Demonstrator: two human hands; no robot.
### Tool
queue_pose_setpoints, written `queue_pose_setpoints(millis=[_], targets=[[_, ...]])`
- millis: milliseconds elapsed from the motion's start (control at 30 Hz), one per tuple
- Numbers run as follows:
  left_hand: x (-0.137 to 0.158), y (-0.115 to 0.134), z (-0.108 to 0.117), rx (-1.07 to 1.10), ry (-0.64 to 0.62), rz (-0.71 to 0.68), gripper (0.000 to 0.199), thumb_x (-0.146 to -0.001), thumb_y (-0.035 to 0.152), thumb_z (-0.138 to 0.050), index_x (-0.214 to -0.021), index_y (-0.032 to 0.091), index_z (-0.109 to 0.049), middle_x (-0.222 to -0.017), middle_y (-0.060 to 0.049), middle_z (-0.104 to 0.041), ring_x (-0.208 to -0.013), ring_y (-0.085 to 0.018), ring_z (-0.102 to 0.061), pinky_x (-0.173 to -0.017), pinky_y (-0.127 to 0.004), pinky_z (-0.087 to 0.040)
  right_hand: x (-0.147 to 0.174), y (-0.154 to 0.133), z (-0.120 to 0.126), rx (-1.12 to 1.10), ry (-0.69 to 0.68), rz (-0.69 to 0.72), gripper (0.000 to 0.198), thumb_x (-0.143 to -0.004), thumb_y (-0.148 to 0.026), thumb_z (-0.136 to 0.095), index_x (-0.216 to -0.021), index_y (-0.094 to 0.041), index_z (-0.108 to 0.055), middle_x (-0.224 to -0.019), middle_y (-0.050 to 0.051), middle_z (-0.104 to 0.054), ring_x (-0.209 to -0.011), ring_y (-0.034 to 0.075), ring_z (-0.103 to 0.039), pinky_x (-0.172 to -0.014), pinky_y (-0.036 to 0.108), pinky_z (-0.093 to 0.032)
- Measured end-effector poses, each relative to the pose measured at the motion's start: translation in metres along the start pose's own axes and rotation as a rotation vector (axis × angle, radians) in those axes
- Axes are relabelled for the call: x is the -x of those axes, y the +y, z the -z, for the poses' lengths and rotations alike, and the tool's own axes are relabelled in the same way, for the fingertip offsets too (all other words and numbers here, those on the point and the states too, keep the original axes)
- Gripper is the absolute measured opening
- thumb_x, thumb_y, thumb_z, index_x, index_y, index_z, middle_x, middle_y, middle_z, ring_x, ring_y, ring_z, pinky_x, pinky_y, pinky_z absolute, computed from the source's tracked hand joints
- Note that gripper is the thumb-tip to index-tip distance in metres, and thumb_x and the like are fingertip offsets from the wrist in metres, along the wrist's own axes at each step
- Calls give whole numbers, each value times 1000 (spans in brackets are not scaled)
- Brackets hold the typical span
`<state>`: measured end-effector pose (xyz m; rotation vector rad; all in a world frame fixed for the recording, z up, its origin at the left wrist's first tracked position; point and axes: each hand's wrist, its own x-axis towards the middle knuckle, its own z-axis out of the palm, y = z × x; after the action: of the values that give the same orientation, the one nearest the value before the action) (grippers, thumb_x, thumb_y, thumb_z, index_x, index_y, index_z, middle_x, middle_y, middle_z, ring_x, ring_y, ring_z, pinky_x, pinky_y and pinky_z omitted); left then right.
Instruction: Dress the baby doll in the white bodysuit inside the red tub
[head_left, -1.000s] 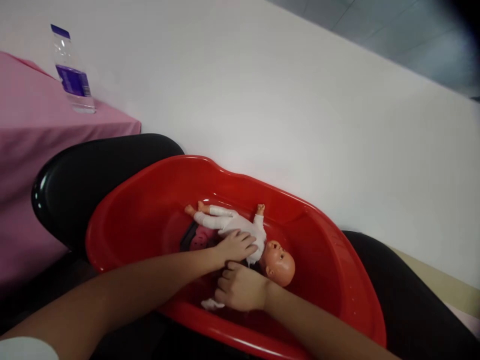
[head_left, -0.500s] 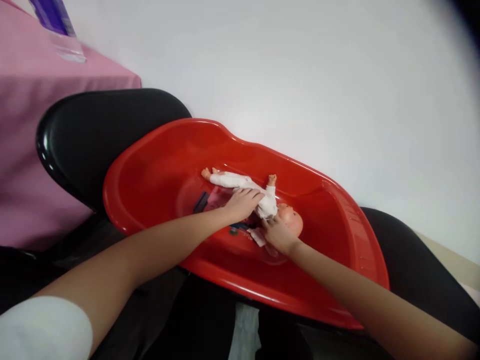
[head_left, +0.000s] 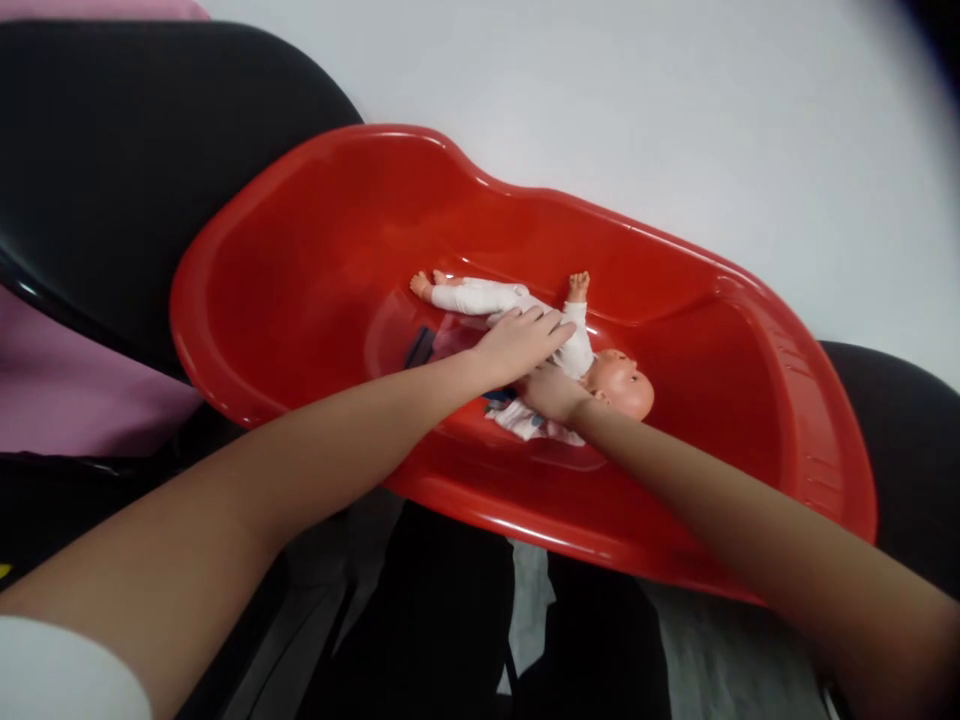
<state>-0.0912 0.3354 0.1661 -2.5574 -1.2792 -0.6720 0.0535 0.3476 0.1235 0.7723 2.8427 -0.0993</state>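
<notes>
White wall [head_left: 637,100] fills the upper right of the frame, smooth, matte. One black chair [head_left: 112,150] w/ glossy curved back sits upper left; a 2nd dark seat edge [head_left: 915,420] shows at right. Pink cloth [head_left: 67,390] strip at mid left.

One red tub [head_left: 262,250], shiny hard plastic, rounded kidney-like shape w/ thick rolled rim, spans the centre; long axis runs from upper left down to lower right.

Two bare forearms come in from the bottom corners, white sleeve [head_left: 60,680] at lower left.

One doll [head_left: 525,310] lies on its back on the tub floor, approx. centre of frame. Long axis near level, tilted a bit: feet point to the left, head to the right, face up. Body in a white soft suit; bald head of smooth peach plastic; one small arm sticks up toward the far tub wall.

Left hand [head_left: 517,345] lies flat on the doll's chest, fingers straight and close together, pointing right. Right hand [head_left: 551,392] is just below it, by the doll's shoulder/neck; fingers tucked under the left hand, so can't tell their state.

One small crumpled pale cloth [head_left: 532,425] lies under the right wrist. A dark patch [head_left: 420,345] shows on the tub floor left of the hands; can't tell what.
</notes>
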Motion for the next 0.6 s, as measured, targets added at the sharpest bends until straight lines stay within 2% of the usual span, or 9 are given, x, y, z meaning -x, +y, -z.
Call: queue_pose_setpoints(millis=[67, 167, 233, 300, 333, 467, 533, 600], targets=[[0, 0, 0, 1, -2, -11, 31, -95, 14, -39, -125, 16, -49, -116, -10, -57, -109, -23, -50, -85, -36, -39, 25, 17, -4, 44, -27, 2, 48, -85, -1, -27, -124, 4, -55, -139, 23, -45, -137, 28, -31, -112, 44, -24], [1, 2, 1, 6, -22, -28, 33, -95, 12, -39, -126, 16, -48, -118, -11, -56, -109, -23, -50, -85, -36, -39, 55, 20, -8, 253, -80, 65, 43, -85, -5, -35, -118, 6, -59, -132, 25, -52, -138, 29, -31, -116, 46, -21], [1, 4, 1, 15, -43, -40, 34, -94, 13, -40, -127, 16, -48, -119, -11, -56, -108, -24, -50, -84, -36, -39, 57, 9, -7, 350, -104, 199, 36, -85, -7, -41, -110, 3, -65, -123, 22, -59, -135, 29, -37, -117, 45, -21], [1, 5, 1, 25, -55, -41, 35, -94, 15, -42, -128, 16, -48, -119, -11, -56, -108, -24, -50, -84, -36, -39, 44, -6, -3, 374, -103, 328, 31, -86, -7, -44, -105, -1, -68, -118, 18, -62, -129, 27, -44, -117, 43, -23], [0, 5, 1, 30, -59, -38, 34, -93, 15, -42, -127, 16, -48, -119, -11, -57, -108, -24, -50, -83, -36, -39, 35, -11, 1, 356, -89, 344, 31, -87, -6, -43, -106, -2, -67, -116, 17, -63, -126, 25, -46, -116, 42, -25], [-1, 1, 1, 48, -94, -31, 31, -93, 17, -43, -123, 17, -52, -114, -11, -59, -104, -23, -53, -82, -35, -40, 7, -10, 15, 135, -1, 175, 34, -92, -10, -39, -120, -7, -59, -120, 16, -60, -120, 22, -50, -109, 42, -34], [0, -2, 1, 54, -124, -25, 30, -92, 18, -44, -121, 17, -53, -112, -10, -59, -102, -23, -54, -80, -34, -41, 13, 2, 17, 91, -9, 115, 33, -91, -10, -40, -119, -10, -59, -119, 13, -60, -120, 21, -50, -107, 40, -36], [2, -5, 0, 71, -155, -9, 30, -92, 20, -46, -121, 16, -52, -111, -10, -60, -101, -23, -56, -78, -32, -43, 33, 12, 17, 101, -55, 112, 31, -91, -9, -39, -109, -12, -64, -112, 11, -63, -118, 20, -51, -105, 37, -38]])
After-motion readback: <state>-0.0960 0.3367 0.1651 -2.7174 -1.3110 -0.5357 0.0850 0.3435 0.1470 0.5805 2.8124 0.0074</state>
